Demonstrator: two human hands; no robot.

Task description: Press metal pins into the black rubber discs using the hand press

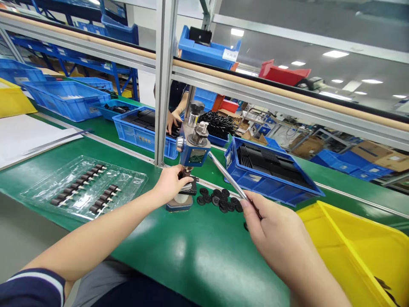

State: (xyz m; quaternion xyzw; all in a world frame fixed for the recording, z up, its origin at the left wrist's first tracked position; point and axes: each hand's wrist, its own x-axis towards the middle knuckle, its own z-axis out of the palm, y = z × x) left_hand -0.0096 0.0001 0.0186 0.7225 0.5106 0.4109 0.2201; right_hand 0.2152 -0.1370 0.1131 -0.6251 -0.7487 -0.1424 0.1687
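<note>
A blue hand press (194,153) stands on the green table near the middle. My left hand (171,183) is at the press, thumb and fingers closed around something small under its ram; what they hold is mostly hidden. My right hand (268,217) is wrapped round the metal lever (228,175) of the press, which slopes down toward me. Black round wheels (223,199) lie in a loose cluster between the press and my right hand. On the left, a clear plastic tray (128,179) carries rows of small dark cylinders (76,186) with pale shafts.
Blue bins of black parts (271,170) (137,135) stand behind the press. A yellow bin (361,251) is at the right front. An upright metal post (160,85) rises behind the press. Another person's hands (174,119) are over a bin across the table.
</note>
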